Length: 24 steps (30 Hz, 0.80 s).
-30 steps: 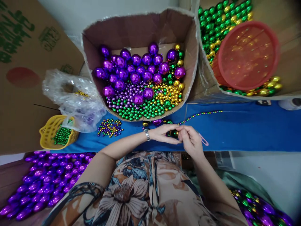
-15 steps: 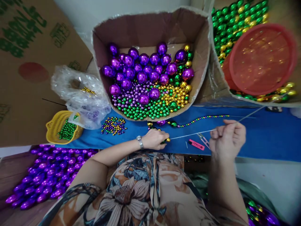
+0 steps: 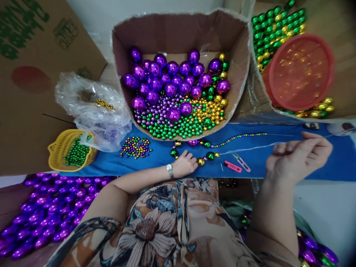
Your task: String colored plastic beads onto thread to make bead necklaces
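My left hand [image 3: 184,165], with a watch on its wrist, rests at the table's front with curled fingers around part of a bead strand [image 3: 210,156]. Gold, green and purple beads of the strand show on both sides of that hand. A pale string [image 3: 250,147] runs from the strand's right end to my right hand [image 3: 302,157], which is raised at the right and closed on it. The strand's other end carries small multicoloured beads [image 3: 236,139] and curves away to the right.
A cardboard box [image 3: 180,35] of loose beads stands ahead. Thread snips [image 3: 242,163] and a pink lighter [image 3: 232,166] lie between the hands. To the left are a yellow basket [image 3: 54,150], loose small beads [image 3: 135,147] and a plastic bag [image 3: 80,87]. A red basin [image 3: 302,72] sits at right.
My right hand has moved right and slightly down, drawing the string. My left hand has shifted a little left, and more beads of the strand now show beside it.
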### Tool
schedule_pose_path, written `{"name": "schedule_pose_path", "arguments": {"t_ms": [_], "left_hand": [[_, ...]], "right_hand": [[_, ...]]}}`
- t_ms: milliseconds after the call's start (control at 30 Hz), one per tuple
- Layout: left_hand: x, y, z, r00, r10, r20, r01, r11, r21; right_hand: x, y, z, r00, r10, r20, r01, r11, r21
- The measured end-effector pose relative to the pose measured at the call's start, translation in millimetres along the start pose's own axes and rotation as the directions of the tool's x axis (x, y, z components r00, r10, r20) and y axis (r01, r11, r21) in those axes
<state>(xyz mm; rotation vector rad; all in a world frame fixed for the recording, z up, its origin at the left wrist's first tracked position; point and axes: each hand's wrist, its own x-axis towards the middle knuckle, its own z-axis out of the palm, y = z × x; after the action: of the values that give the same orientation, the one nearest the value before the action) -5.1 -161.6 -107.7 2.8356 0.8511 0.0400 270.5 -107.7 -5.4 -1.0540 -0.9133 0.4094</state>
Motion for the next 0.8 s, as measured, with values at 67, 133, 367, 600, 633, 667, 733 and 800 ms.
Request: {"name": "schedule_pose_path", "arguments": {"t_ms": [67,133,367,600,633,667,733,800], "left_hand": [[-22,-12,-3,0.999,0.002,-0.046,-0.001,1.0,0.023],[-44,-25,-6,0.997,0.004,-0.077,0.0,0.998,0.056],[-84,-62,-16,0.997,0.052,-0.064,-0.043,0.99,0.132],[-76,-56,-39,0.998,-0.062,0.014,0.06,0.992,0.108],[-72,-51,-41,0.997,-0.074,-0.004,0.074,0.993,0.089],[-68,-46,-43,0.996,-0.075,-0.038,0.078,0.995,0.07],[-61,-43,-48,0.986,-0.064,-0.151,0.07,0.997,0.037],[-57,-51,-55,0.948,-0.098,-0.302,0.104,0.995,0.002]], "right_hand": [[3,3,-10,0.999,0.03,-0.04,-0.032,0.999,-0.04],[7,6,-20,0.993,0.065,-0.097,-0.074,0.993,-0.092],[20,-7,-44,0.947,0.032,-0.321,-0.094,0.979,-0.182],[-29,-48,12,0.999,-0.015,-0.038,0.009,0.988,-0.153],[-37,-51,21,1.0,-0.013,-0.001,0.012,0.987,-0.16],[-44,-52,28,0.999,-0.007,0.031,0.013,0.985,-0.17],[-55,-52,39,0.997,0.015,0.079,0.001,0.982,-0.191],[-65,-50,45,0.991,0.046,0.122,-0.017,0.975,-0.223]]}}
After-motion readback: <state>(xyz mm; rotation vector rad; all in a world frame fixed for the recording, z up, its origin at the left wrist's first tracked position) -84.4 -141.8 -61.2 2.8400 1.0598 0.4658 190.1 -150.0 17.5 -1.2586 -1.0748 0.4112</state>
